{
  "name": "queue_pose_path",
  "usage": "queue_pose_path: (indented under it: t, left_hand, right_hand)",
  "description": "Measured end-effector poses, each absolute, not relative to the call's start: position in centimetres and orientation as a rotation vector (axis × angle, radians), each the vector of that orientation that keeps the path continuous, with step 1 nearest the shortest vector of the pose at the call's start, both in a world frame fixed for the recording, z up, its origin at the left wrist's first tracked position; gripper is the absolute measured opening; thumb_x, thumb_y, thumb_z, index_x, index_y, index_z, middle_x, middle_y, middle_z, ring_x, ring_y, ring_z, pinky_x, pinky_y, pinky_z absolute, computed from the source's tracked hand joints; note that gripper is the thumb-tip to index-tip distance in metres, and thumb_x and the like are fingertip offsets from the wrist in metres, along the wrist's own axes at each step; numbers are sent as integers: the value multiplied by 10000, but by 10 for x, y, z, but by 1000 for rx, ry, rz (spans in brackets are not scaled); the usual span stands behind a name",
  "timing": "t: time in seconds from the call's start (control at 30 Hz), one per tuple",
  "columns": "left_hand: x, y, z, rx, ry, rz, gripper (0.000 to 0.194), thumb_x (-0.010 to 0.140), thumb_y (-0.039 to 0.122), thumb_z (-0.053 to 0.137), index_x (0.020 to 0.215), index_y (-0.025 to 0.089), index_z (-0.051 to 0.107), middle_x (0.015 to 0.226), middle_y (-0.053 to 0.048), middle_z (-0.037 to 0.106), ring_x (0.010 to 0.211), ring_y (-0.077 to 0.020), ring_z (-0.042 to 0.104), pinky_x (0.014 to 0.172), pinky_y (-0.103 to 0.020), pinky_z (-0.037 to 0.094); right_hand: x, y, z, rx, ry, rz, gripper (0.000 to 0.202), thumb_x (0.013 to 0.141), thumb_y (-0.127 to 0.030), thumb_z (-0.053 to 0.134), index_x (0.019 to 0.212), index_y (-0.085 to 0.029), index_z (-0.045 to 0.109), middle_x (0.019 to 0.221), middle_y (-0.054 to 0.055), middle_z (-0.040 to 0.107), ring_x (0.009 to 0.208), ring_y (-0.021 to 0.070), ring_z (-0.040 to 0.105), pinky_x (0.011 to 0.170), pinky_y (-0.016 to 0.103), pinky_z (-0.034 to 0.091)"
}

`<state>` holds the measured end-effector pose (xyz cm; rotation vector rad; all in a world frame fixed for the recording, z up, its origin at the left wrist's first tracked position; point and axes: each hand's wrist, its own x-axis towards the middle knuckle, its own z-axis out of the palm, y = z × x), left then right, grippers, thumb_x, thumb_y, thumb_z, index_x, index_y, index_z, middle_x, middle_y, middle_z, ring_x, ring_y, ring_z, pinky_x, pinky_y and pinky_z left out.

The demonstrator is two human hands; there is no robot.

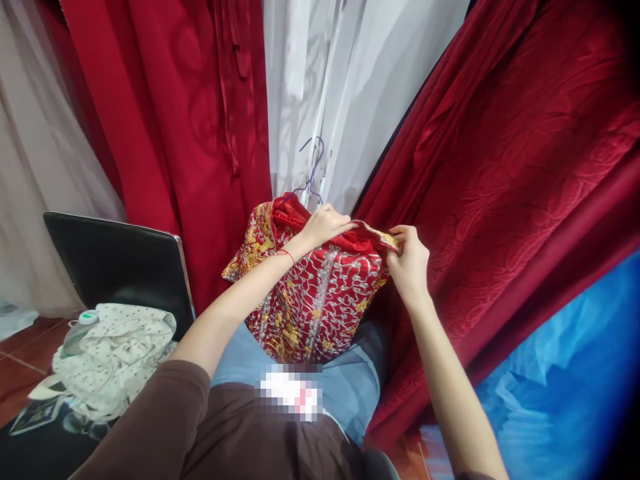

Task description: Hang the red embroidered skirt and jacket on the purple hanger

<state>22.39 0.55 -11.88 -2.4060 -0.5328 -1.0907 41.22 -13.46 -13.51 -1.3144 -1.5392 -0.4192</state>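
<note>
A red embroidered garment with silver and gold patterning rests over my lap. A purple wire hanger is in its neck opening, hook upward. Along its upper right side runs a gold-trimmed edge with red lining beneath. My left hand reaches across the garment's top, fingers closed on the near end of that edge; the fingertips are partly hidden. At the edge's other end, my right hand pinches it between thumb and fingers. The stretch between my hands is lifted slightly and curved.
Red drapes hang on the left, with more red fabric on the right. White cloth hangs between them. A black chair back stands left, beside a crumpled dotted cloth. Blue sheer fabric lies at lower right.
</note>
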Motion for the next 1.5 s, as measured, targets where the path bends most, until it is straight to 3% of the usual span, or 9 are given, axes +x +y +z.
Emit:
queue_pose_path:
  t: [0.13,0.23,0.33,0.53,0.67,0.87,1.17,1.37,1.5]
  left_hand:
    - [219,6,-124,-2400,-532,-1145,507,1039,461,360,763,177,676,706,-46,714,644,-157,569,806,-324,385]
    - [220,10,-124,-2395,-585,-1093,486,1034,451,387,760,173,678,697,-51,711,639,-161,581,798,-325,388]
    - [230,16,-125,-2340,-636,-1050,470,1040,427,378,788,162,673,709,-62,704,653,-170,601,783,-329,392]
    - [249,27,-127,-2319,-756,-1007,328,1030,242,370,1004,124,675,842,-98,713,805,-202,635,851,-355,415]
    - [238,26,-125,-2390,-728,-856,302,993,178,371,1019,104,662,907,-119,707,891,-234,627,920,-389,401]
    - [216,24,-116,-2433,-489,-637,324,840,370,644,1017,98,640,970,-133,695,921,-267,614,932,-397,393]
    - [237,32,-120,-2465,-731,-683,285,933,95,428,1031,103,696,905,-138,733,833,-219,652,920,-405,408]
    - [192,9,-89,-2454,-535,-889,420,908,215,559,1318,128,562,1372,-193,580,1311,-303,501,1117,-466,323]
    - [139,-4,-73,-2193,-1098,-1186,583,881,390,620,1382,121,489,1414,-228,526,1385,-376,405,1149,-525,290]
  right_hand:
    - [405,-130,-174,-1587,-1445,-467,348,781,-109,439,1085,-139,606,1028,150,651,861,236,604,733,319,448]
    - [414,-136,-189,-1880,-1424,-278,261,822,-127,437,957,-127,661,863,137,663,716,219,584,653,302,399]
    - [429,-154,-171,-1876,-1331,-322,257,846,-171,447,926,-138,689,768,109,664,663,212,572,651,304,382]
    - [370,-175,-133,-1854,-1290,-797,243,883,-206,457,1016,-142,650,923,155,678,821,253,612,667,310,391]
    - [313,-153,-192,-1987,-1656,-584,207,944,-197,429,1039,-131,601,894,120,665,762,203,641,642,275,410]
    - [340,-136,-277,-2210,-1416,-218,299,869,-145,500,1163,-103,540,1117,166,628,939,234,663,707,292,482]
    - [301,-161,-274,-1603,-1666,-234,297,932,-159,340,1096,-170,588,1015,134,631,920,245,599,822,354,491]
    - [303,-147,-293,-1725,-1587,-143,105,866,-206,449,922,-201,539,917,91,620,858,234,586,740,325,455]
    - [320,-134,-273,-1761,-1464,-66,231,877,-356,509,1018,-176,542,869,73,650,762,222,603,684,312,428]
